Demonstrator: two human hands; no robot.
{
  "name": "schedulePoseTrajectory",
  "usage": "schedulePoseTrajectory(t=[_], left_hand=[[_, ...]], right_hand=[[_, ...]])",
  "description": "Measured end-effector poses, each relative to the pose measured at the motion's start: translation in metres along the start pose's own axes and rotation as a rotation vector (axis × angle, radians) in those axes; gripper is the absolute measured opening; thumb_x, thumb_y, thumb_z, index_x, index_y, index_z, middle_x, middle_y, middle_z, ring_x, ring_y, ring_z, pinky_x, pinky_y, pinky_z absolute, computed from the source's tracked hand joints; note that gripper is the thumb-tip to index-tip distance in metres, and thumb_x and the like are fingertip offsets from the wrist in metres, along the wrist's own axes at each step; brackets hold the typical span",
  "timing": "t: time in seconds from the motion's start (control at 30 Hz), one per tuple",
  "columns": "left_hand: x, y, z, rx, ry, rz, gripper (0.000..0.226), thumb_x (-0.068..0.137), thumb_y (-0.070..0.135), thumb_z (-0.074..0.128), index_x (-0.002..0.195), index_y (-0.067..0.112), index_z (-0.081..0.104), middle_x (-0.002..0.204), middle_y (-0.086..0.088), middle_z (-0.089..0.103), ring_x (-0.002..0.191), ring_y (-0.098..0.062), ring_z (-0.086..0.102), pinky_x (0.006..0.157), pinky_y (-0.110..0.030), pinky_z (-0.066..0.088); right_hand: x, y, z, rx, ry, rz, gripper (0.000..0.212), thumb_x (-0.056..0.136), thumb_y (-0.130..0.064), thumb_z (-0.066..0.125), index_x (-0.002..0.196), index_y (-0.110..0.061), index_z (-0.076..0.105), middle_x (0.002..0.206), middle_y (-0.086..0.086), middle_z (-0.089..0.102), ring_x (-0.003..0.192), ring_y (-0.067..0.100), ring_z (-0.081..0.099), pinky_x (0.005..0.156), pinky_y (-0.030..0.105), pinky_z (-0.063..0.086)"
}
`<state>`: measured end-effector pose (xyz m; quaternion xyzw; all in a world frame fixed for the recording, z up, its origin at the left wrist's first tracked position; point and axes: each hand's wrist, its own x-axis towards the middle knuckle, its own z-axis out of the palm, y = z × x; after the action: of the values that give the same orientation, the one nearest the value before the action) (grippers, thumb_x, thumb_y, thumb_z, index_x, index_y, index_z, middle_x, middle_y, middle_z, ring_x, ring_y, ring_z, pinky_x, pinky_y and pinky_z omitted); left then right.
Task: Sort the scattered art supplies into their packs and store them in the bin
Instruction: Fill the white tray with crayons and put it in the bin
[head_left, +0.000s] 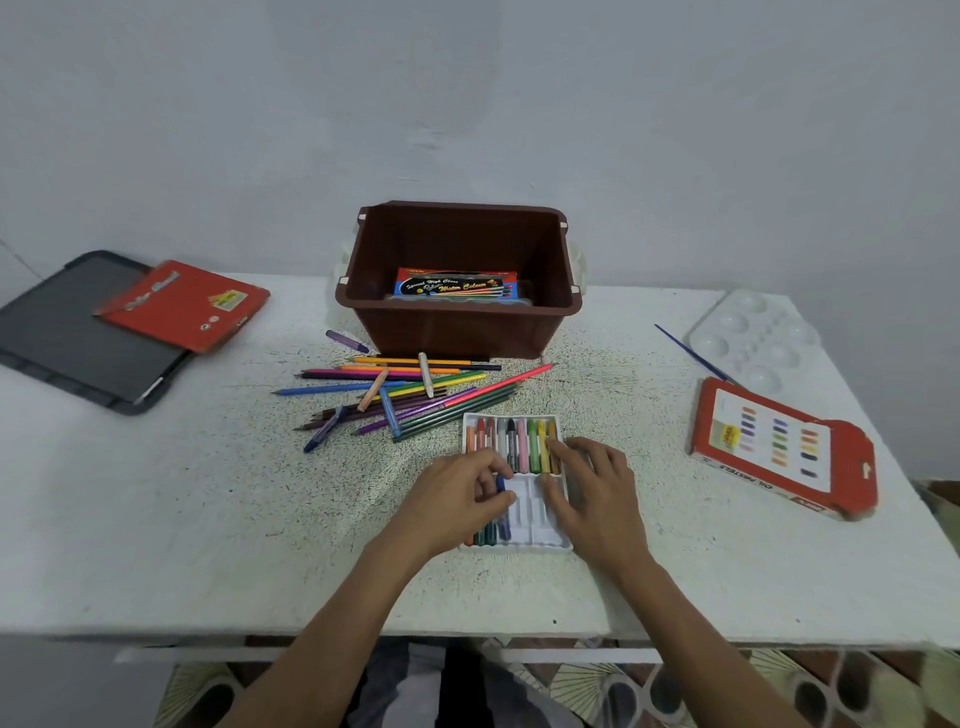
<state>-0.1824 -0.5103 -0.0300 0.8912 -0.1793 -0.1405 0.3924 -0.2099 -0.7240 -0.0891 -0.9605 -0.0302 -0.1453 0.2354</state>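
Note:
A white pastel tray lies near the table's front, its far row full of oil pastels and a few more in the near row at left. My left hand pinches a blue pastel over the near row. My right hand rests on the tray's right side with fingers spread. Left of the tray lies a heap of colour pencils mixed with loose pastels. The brown bin stands at the back and holds a water colour pack.
A red oil pastel box lies at the right, with a white palette and a thin blue brush behind it. At the left, a red pencil pack rests on a dark lid.

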Motion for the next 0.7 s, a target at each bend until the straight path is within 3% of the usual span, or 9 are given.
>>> schedulePoseTrajectory(t=[0.17,0.4,0.53,0.63,0.7], left_hand=[[-0.002,-0.010,0.019,0.270,0.089,0.098,0.044,0.090,0.045,0.063,0.131,0.031,0.053,0.107,0.016,0.048,0.104,-0.006,0.046,0.100,-0.030,0.037],[-0.009,-0.032,0.034,0.451,0.331,0.034,0.077,0.078,0.079,0.047,0.141,0.034,0.040,0.142,-0.002,0.037,0.128,-0.023,0.035,0.103,-0.046,0.035],[-0.010,-0.039,0.039,0.440,0.322,-0.108,0.097,0.074,0.090,0.036,0.153,0.035,0.021,0.163,-0.010,0.010,0.148,-0.031,0.010,0.116,-0.054,0.016],[-0.011,-0.042,0.038,0.436,0.306,-0.138,0.099,0.075,0.092,0.032,0.155,0.037,0.011,0.164,-0.007,0.000,0.150,-0.030,0.001,0.118,-0.054,0.008],[-0.013,-0.043,0.031,0.468,0.359,-0.144,0.087,0.083,0.086,0.026,0.153,0.035,0.018,0.163,-0.009,0.010,0.149,-0.031,0.012,0.116,-0.054,0.015]], right_hand=[[0.000,0.000,0.000,0.005,0.001,-0.001,0.047,0.095,-0.050,0.047,0.132,-0.024,0.059,0.126,-0.001,0.057,0.116,0.021,0.046,0.093,0.042,0.044],[0.001,0.000,-0.001,0.014,-0.001,0.001,0.049,0.094,-0.052,0.046,0.132,-0.024,0.059,0.127,-0.002,0.057,0.117,0.020,0.045,0.093,0.041,0.044],[0.001,0.002,0.000,0.007,-0.010,-0.001,0.048,0.094,-0.051,0.047,0.132,-0.025,0.059,0.127,-0.003,0.057,0.117,0.020,0.045,0.093,0.040,0.043],[0.001,0.002,0.000,0.009,0.001,-0.009,0.047,0.094,-0.050,0.047,0.132,-0.025,0.059,0.127,-0.003,0.057,0.117,0.020,0.045,0.093,0.039,0.043],[0.001,0.002,-0.001,0.013,0.003,-0.012,0.048,0.094,-0.050,0.047,0.132,-0.024,0.060,0.127,-0.003,0.057,0.117,0.019,0.045,0.094,0.039,0.042]])
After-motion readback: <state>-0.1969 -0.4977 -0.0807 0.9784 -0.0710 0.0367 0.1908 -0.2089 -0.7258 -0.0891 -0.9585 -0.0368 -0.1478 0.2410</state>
